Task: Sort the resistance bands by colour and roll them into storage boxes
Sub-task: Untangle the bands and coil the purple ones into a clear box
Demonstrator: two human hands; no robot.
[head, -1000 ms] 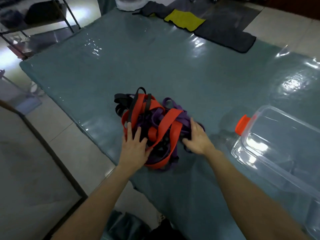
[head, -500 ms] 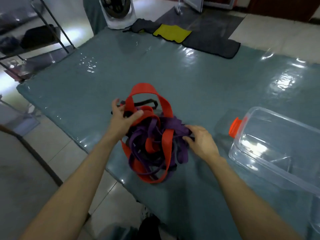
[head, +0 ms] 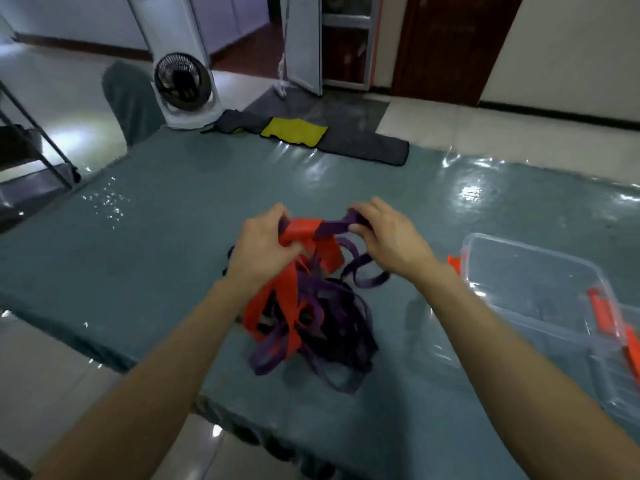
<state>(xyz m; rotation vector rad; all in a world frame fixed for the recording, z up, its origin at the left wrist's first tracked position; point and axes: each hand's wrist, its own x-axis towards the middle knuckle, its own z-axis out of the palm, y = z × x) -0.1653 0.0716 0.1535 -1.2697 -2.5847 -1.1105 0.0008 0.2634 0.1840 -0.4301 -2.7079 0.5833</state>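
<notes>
Table (head: 173, 237): clear box (head: 540, 252) near tangled bands (head: 311, 317)

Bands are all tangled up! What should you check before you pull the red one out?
1. Left hand has its grip on the red band: ok.
2. Right hand pinches the purple band: ok.
3. Red and purple bands free of each other: not ok, they cross between the hands and run down into the pile.
4. Black bands loose in the pile: cannot tell, mostly hidden.
5. Clear box beside the pile looks open: ok.
6. Bare table to lay the sorted bands on: ok.
</notes>
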